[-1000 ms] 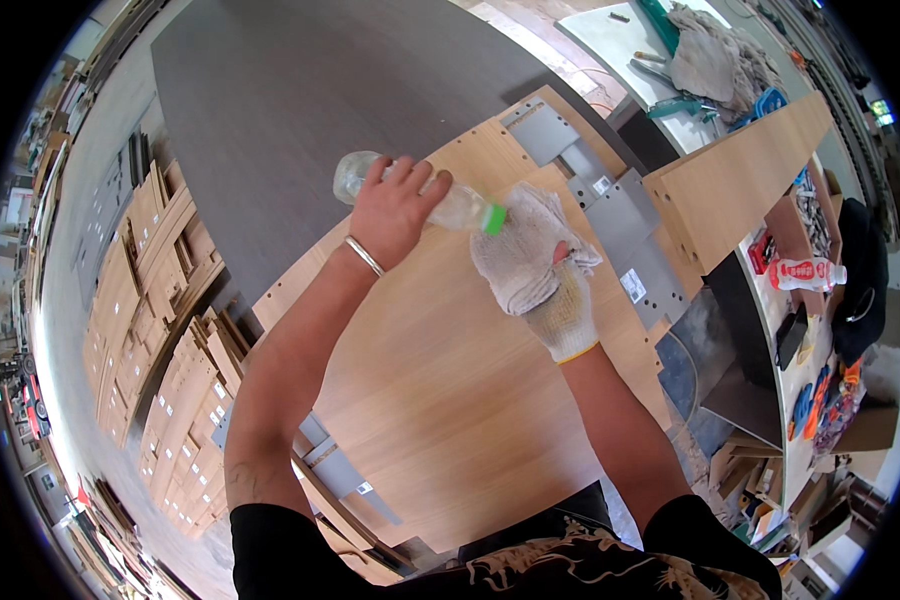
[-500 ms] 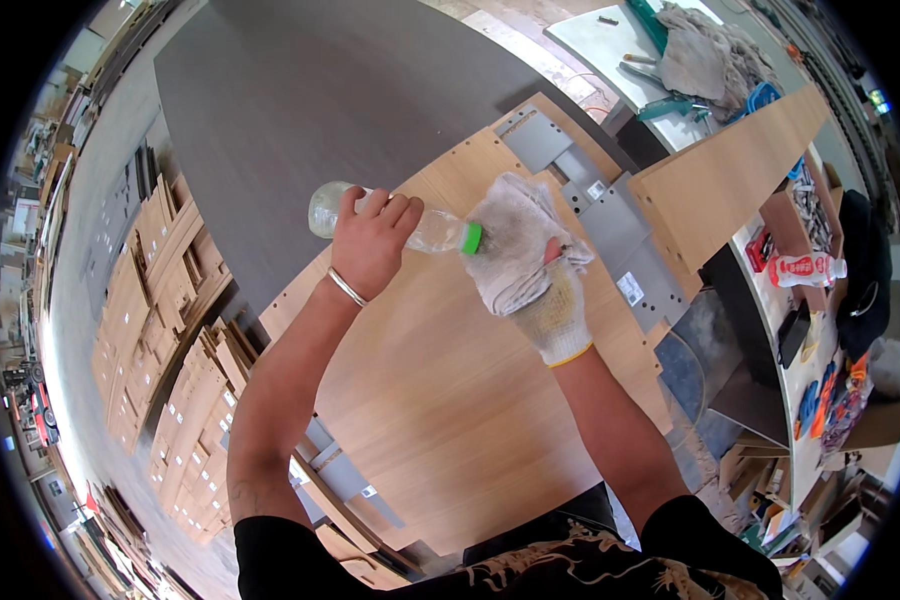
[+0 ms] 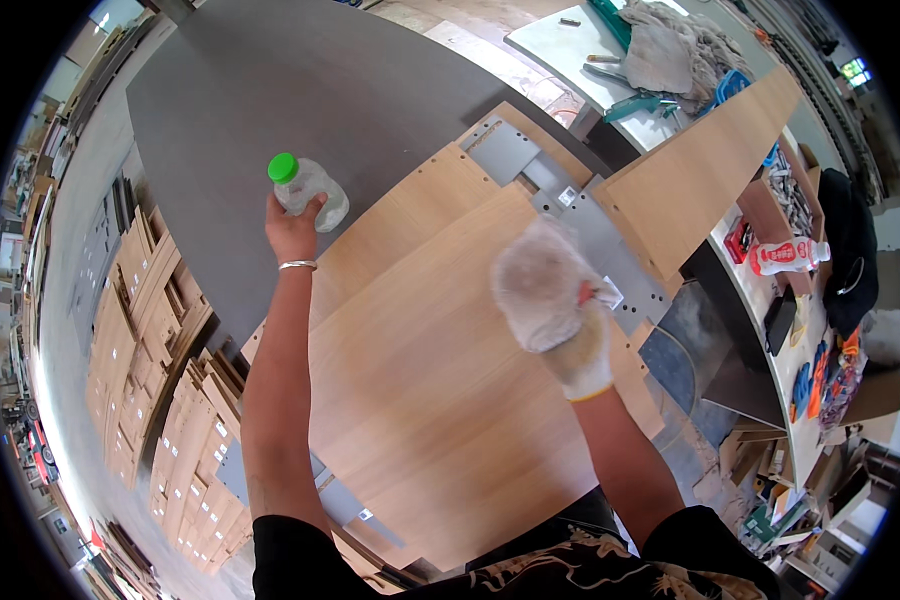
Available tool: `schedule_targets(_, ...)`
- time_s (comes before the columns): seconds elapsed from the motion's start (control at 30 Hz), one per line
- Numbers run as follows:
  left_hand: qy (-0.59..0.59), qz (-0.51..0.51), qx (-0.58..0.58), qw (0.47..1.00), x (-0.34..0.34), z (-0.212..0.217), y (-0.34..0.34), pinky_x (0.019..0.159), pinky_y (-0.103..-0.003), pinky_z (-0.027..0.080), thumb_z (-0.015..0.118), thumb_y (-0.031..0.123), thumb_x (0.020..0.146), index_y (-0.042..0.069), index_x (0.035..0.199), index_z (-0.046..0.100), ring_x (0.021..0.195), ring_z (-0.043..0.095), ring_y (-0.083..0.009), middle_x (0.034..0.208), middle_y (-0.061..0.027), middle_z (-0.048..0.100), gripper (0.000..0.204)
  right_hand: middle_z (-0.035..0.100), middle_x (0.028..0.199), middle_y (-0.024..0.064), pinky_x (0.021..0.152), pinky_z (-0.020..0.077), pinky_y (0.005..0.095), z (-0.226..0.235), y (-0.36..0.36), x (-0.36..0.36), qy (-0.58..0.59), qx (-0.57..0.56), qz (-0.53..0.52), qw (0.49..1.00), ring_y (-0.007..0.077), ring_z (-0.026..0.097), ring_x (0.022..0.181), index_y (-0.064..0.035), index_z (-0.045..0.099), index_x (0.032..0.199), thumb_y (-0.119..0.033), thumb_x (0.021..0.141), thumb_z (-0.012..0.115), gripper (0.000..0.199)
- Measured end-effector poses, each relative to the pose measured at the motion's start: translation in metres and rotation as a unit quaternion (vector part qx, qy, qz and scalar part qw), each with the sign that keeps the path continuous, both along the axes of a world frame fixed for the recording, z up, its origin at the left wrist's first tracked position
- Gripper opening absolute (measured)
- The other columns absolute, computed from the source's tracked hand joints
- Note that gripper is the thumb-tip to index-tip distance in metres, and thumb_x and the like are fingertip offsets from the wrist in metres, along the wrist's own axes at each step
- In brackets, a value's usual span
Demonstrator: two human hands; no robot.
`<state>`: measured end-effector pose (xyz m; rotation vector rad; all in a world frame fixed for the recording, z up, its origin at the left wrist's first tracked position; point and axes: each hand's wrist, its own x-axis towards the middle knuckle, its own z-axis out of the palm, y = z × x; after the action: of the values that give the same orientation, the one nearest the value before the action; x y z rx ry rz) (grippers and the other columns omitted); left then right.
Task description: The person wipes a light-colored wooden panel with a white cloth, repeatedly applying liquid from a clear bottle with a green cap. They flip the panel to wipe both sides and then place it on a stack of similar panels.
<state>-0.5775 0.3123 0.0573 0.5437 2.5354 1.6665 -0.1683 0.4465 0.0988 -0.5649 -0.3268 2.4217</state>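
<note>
"What's changing?"
"The left hand [image 3: 293, 228] is carrying the green-capped plastic bottle [image 3: 317, 190] away from the folded rag [image 3: 538, 283], apparently freeing it for separate handling."
"Grips?"
"Left is curling partway around the bottle, above the dark panel [image 3: 270, 85]; the gloved right hand [image 3: 578, 352] is clasping the rag, which is hiding its fingers."

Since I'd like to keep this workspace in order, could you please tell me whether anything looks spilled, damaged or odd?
I see no clear spill or damage. One mild oddity: the right hand, holding a motion-blurred cloth, is gloved, while the left hand, on the green-capped bottle, is bare.
</note>
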Motion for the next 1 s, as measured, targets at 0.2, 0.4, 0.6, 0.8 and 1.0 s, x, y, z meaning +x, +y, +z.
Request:
schedule_targets(0.2,0.031,0.027,-0.031,0.999,-0.022,-0.045,-0.027,0.104,-0.043,0.050,0.086,0.015,0.082,-0.004,0.130,0.059,0.117,0.067,-0.0331,0.128,-0.0215,0.069,0.059,0.048,0.161,0.0102,0.123,0.0371,0.0501,-0.040,0.028,0.125,-0.440,0.233,-0.015,0.867,0.0285,0.048,0.146,-0.0072,0.039,0.160,-0.024,0.106,0.054,0.059)
schedule_targets(0.4,0.251,-0.182,-0.199,0.930,0.236,-0.019,-0.084,0.124,-0.056,0.032,0.070,0.011,0.089,-0.003,0.156,0.041,0.149,0.039,-0.0477,0.161,-0.0282,0.042,0.074,0.049,0.157,0.0133,0.125,0.0251,0.0525,-0.041,0.012,0.060,-0.612,0.761,0.114,0.184,0.0336,0.044,0.146,-0.0121,0.048,0.153,-0.014,0.096,0.061,0.059)
schedule_targets(0.6,0.106,-0.272,-0.377,0.879,0.395,-0.023,-0.149,0.128,-0.065,0.011,0.057,0.033,0.097,-0.008,0.155,0.040,0.158,0.025,-0.0470,0.166,-0.0283,0.035,0.073,0.063,0.136,0.0062,0.112,0.0387,0.0510,-0.039,0.101,-0.120,-0.495,0.839,-0.052,0.219,0.0311,0.055,0.125,-0.0154,0.052,0.147,-0.015,0.094,0.062,0.054)
schedule_targets(0.8,0.139,-0.251,-0.379,0.880,0.397,-0.029,-0.155,0.127,-0.068,0.011,0.055,0.032,0.095,-0.009,0.153,0.042,0.157,0.027,-0.0469,0.165,-0.0285,0.036,0.072,0.061,0.140,0.0057,0.114,0.0383,0.0504,-0.068,0.059,-0.043,-0.513,0.838,-0.010,0.186,0.0327,0.055,0.127,-0.0169,0.051,0.149,-0.022,0.103,0.053,0.046)
schedule_targets(1.0,0.134,-0.254,-0.390,0.875,0.403,-0.027,-0.154,0.127,-0.068,0.011,0.058,0.030,0.092,-0.009,0.153,0.041,0.158,0.024,-0.0465,0.166,-0.0289,0.034,0.074,0.055,0.154,0.0044,0.124,0.0303,0.0447,-0.036,0.100,-0.121,-0.457,0.809,0.057,0.365,0.0267,0.048,0.143,-0.0275,0.039,0.162,-0.029,0.106,0.048,0.057)
